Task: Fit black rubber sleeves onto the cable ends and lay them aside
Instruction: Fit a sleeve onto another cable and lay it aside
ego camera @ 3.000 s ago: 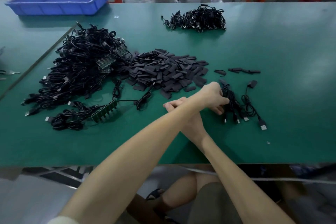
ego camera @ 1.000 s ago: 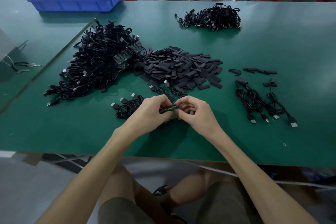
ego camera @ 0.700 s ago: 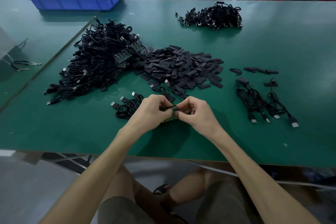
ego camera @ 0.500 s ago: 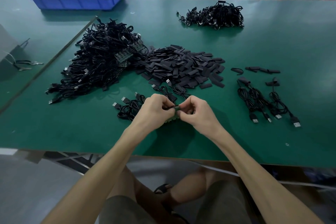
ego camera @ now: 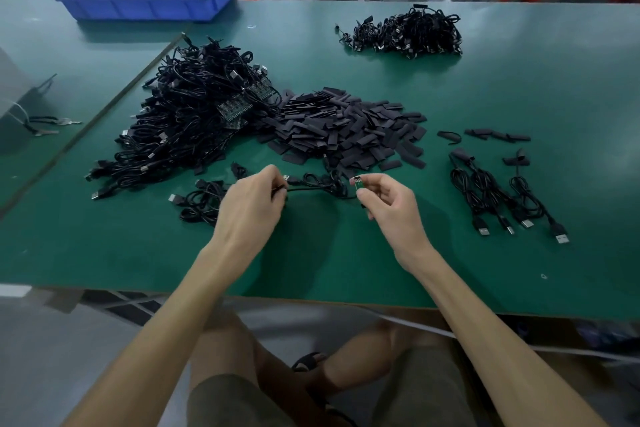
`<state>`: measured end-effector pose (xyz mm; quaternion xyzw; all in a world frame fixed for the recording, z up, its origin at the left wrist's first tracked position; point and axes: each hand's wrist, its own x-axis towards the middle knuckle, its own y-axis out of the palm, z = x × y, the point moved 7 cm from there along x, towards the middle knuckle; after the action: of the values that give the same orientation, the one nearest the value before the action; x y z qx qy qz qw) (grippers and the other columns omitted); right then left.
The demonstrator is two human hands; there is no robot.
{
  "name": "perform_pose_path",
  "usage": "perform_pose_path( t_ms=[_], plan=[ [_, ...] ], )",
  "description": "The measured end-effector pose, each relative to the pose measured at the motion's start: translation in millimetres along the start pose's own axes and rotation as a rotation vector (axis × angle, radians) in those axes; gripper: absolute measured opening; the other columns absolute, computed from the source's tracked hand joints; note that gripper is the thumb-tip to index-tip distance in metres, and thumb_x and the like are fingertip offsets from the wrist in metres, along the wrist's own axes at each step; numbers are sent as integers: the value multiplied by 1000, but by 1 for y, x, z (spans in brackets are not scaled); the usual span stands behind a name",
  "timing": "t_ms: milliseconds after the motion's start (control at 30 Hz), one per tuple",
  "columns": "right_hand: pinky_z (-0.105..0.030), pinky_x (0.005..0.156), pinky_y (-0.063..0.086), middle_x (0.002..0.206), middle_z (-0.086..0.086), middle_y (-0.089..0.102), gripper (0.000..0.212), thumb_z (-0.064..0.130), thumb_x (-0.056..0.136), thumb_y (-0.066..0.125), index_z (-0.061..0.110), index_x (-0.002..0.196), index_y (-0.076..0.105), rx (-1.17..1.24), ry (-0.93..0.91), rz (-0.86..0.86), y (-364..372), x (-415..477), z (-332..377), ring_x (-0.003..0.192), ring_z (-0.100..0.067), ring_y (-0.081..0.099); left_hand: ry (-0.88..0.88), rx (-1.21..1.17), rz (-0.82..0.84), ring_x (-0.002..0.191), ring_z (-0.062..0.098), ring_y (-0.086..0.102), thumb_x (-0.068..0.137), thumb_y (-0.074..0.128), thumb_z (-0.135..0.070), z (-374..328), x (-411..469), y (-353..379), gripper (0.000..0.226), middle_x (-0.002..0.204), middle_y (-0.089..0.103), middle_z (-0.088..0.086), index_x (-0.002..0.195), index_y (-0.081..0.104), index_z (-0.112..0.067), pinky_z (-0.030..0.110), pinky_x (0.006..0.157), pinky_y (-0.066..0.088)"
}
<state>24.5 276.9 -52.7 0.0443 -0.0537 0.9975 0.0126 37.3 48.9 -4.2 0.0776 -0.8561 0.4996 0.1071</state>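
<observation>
The right hand (ego camera: 391,208) pinches the small green board end (ego camera: 356,182) of a black cable (ego camera: 311,188) between thumb and forefinger, just above the bench (ego camera: 519,87). The left hand (ego camera: 249,208) has its fingers curled round the same cable further along. The heap of black rubber sleeves (ego camera: 346,128) lies just behind.

One wide-angle camera, worn on the person's head, looks forward and down across the green work table (ego camera: 536,97) from its near edge, close above it; the blue plastic tray (ego camera: 145,7) sits far left.
</observation>
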Motion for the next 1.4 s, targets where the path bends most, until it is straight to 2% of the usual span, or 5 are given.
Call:
perform_pose_path(
  t_ms=[167,333,600,900,1400],
  plan=[
    [-34,70,42,84,-18,66,25,6,100,59,23,102,78,116,35,-45,-4,0,-2,63,-11,44,-61,48,-113,81,25,61,101,59,-13,33,3,-18,5,96,69,6,102,60,-9,38,69,47],
    [-26,66,45,93,10,74,20,2,105,51,6,110,70,374,102,-176,-19,2,-10,64,-5,48,-72,89,-169,78,25,59,101,58,-11,49,8,-25,4,95,69,9,99,59,-8,38,67,45],
    [-39,110,50,111,-11,72,19,2,108,45,10,108,63,359,-27,-132,-15,1,1,117,-24,68,-78,280,-168,105,35,57,98,55,-3,47,12,-21,22,112,66,15,120,60,-4,45,97,40],
    [-26,90,54,80,-2,64,26,13,108,48,5,128,62,549,14,-121,-21,0,-1,86,-17,67,428,118,31,113,23,56,100,61,-12,-50,14,22,20,117,66,2,120,67,-11,36,104,38],
    [-27,70,53,74,0,65,26,29,95,66,6,103,74,386,27,-100,-16,0,-6,59,-11,51,227,48,320,100,16,40,95,68,-31,-40,31,69,19,96,48,-9,96,51,-22,29,81,21]
  ],
)
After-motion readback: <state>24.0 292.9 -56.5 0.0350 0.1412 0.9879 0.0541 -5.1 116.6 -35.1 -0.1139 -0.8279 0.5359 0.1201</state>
